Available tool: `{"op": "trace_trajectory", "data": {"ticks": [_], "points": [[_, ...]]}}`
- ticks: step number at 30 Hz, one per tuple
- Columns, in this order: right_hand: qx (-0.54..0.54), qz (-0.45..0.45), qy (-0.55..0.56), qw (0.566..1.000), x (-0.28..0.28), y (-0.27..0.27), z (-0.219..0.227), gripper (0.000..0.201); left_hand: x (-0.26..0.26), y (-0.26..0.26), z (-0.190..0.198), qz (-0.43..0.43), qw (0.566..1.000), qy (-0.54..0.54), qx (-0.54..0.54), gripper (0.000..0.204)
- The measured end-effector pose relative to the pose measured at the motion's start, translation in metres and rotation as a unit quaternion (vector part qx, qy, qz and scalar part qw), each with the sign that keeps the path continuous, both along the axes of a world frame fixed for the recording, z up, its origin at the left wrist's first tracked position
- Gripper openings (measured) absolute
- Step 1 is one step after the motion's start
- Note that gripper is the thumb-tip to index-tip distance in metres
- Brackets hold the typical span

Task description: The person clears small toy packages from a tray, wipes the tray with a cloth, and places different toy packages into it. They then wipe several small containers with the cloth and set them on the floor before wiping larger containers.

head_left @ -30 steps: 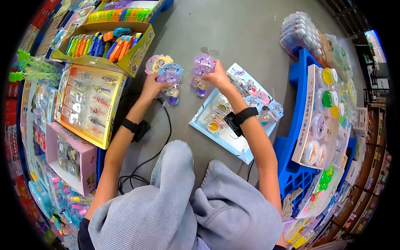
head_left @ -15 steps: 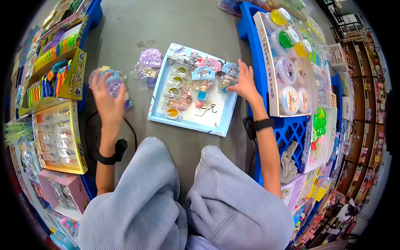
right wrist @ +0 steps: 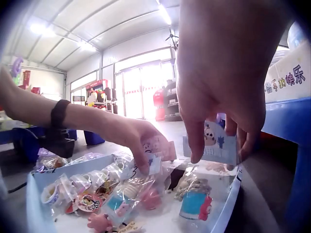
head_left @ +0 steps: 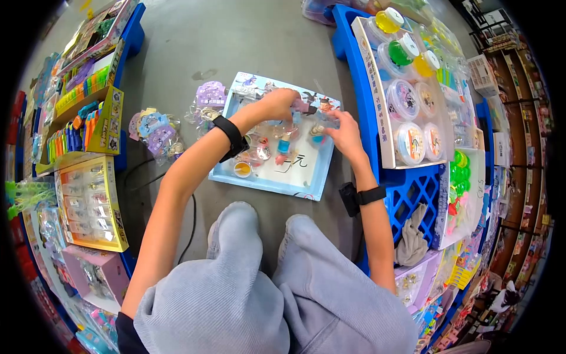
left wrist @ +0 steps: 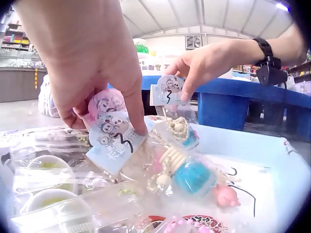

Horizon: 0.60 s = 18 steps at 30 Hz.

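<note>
Pinching pink- and blue-carded clear packets point(left wrist: 115, 141), the left grip point(head_left: 280, 105) is hanging over the blue tray point(head_left: 268, 186); at its right side, the right grip point(head_left: 346, 135) is pinching a blue-carded packet point(right wrist: 193, 203) showing teal.

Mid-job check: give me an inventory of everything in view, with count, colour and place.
Tray: one, light blue, on the floor.
Pinched packets: three, one pink card and two light-blue, at the tray.
Floor packets: several, purple and blue cards showing, left of the tray.
Lidded jars: three, two yellow and one green, right.
Yellow-framed box: one, yellow, left.
Pink box: one, pink, lower left.
Cloth: one, grey, right.
Remaining stock: too crowded to count, multicoloured, both sides.
Left hand: one, pinching two packets.
Right hand: one, pinching one packet.
</note>
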State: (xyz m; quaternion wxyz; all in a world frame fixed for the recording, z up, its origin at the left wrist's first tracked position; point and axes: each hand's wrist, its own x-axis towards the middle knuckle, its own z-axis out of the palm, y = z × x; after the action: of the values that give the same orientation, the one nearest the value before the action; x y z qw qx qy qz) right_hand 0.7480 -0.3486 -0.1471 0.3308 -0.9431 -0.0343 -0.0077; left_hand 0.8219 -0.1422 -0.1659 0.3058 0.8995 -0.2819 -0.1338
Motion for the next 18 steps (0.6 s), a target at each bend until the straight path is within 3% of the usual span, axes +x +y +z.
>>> {"op": "trace_trajectory", "data": {"ticks": [2,3,6,8,9,10,11,13,14,16,18], "points": [[-0.016,0.006,-0.023,1.0,-0.004,-0.006,-0.001,0.034,-0.003,0.0,0.0,-0.086,0.995,0.023,0.044,0.046],[0.009,-0.005,0.018,1.0,-0.006,-0.008,-0.003,0.034,-0.006,0.003,-0.013,-0.087,0.995,-0.035,-0.041,0.034],[0.022,0.0,0.054,0.998,-0.012,-0.002,0.016,0.03,-0.051,0.033,0.039,-0.044,0.991,-0.099,-0.072,0.028],[0.008,0.02,0.051,0.998,-0.022,0.01,0.046,0.026,-0.095,0.081,0.073,0.098,0.968,-0.102,-0.206,0.021],[0.098,0.03,0.076,0.992,-0.03,0.022,0.061,0.024,-0.113,0.112,0.082,0.164,0.951,-0.125,-0.231,0.019],[0.184,0.035,0.098,0.977,-0.034,0.035,0.077,0.022,-0.115,0.118,0.088,0.144,0.957,-0.153,-0.2,0.017],[0.226,0.121,0.112,0.96,-0.035,0.058,0.09,0.023,-0.156,0.159,0.125,0.325,0.908,-0.048,-0.26,0.018],[0.247,0.25,0.113,0.929,-0.03,0.103,0.099,0.024,-0.187,0.215,0.138,0.43,0.867,0.026,-0.249,0.021],[0.225,0.292,0.106,0.924,-0.026,0.123,0.097,0.024,-0.187,0.219,0.136,0.441,0.868,-0.006,-0.228,0.022],[0.211,0.36,0.062,0.906,-0.017,0.193,0.065,0.023,-0.199,0.265,0.106,0.395,0.899,0.097,-0.16,0.022],[0.238,0.396,0.025,0.887,-0.014,0.218,0.038,0.023,-0.199,0.267,0.091,0.405,0.891,0.133,-0.154,0.021]]}}
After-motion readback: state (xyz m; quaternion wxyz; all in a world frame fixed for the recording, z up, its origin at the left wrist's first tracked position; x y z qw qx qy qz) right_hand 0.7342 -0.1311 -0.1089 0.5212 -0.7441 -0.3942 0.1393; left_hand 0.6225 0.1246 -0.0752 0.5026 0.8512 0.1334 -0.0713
